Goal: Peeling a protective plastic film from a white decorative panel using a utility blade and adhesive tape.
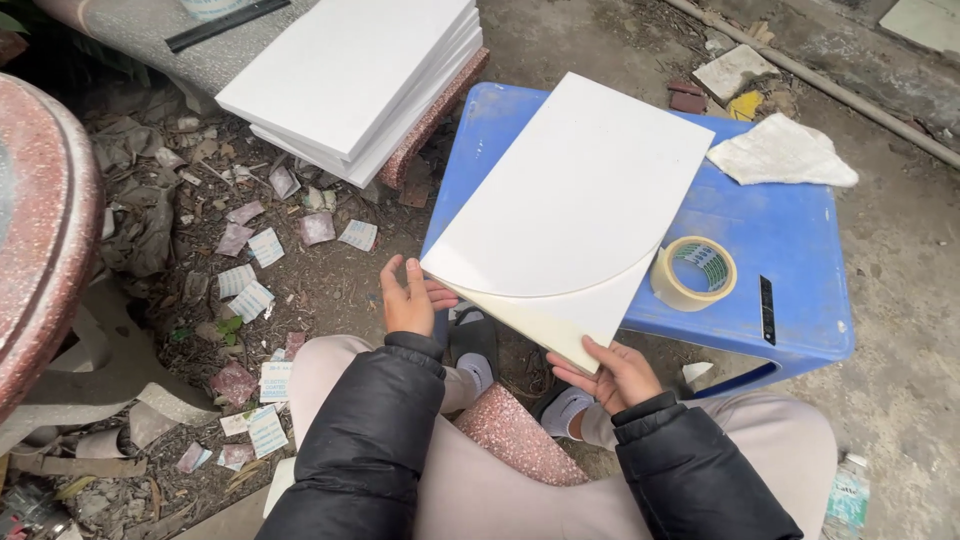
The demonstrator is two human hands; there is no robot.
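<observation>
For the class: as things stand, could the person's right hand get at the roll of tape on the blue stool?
Probably yes, once freed. The right hand grips the white board's lower corner, so it is occupied. The roll of tape lies uncovered on the blue stool just above that hand, nothing between them.

Dirt ground (330,290) littered with paper scraps (252,285); blue plastic stool (790,260); daylight.

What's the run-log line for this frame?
left hand: grips white board edge | right hand: holds lower corner | tape roll: on blue stool

Left hand (408,298) fingers raised, right hand (617,375) palm up, grip closed
</observation>
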